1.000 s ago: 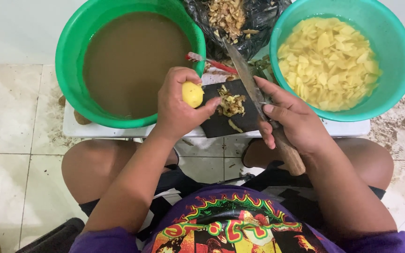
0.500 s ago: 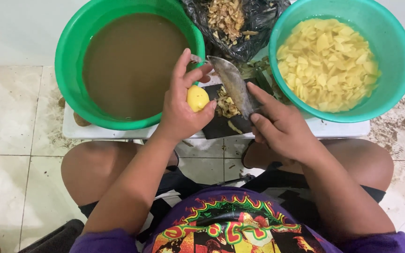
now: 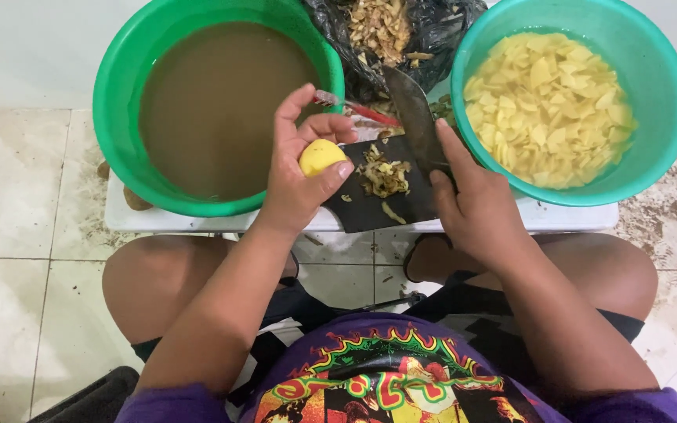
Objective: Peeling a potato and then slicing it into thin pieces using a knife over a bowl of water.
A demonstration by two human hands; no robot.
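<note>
Two big tubs crowding a small white bench [image 3: 581, 215], not much elbow room

Green tub [image 3: 119, 149] of brown water overhangs the bench's left edge, teal tub [image 3: 667, 94] of slices sits right; between them a dark board [image 3: 370, 205]. Left hand [image 3: 295, 176] fingers wrap the peeled potato [image 3: 320, 155] above the board's left edge, right hand [image 3: 476, 207] is clamped on the knife [image 3: 415, 113].

Yellow potato [image 3: 320, 156]; green basin [image 3: 119, 86], brown water [image 3: 213, 102]; teal basin [image 3: 667, 78]; black board [image 3: 370, 207].

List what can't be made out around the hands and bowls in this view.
- Knife handle: head view, hidden inside the right hand.
- Potato: far side covered by the left hand.
- Green bowl: murky brown water hides anything under it; top rim cut off by the frame.
- Black bag: top cut off by the frame.
- Red tool: mostly behind fingers and knife, kind unclear.
</note>
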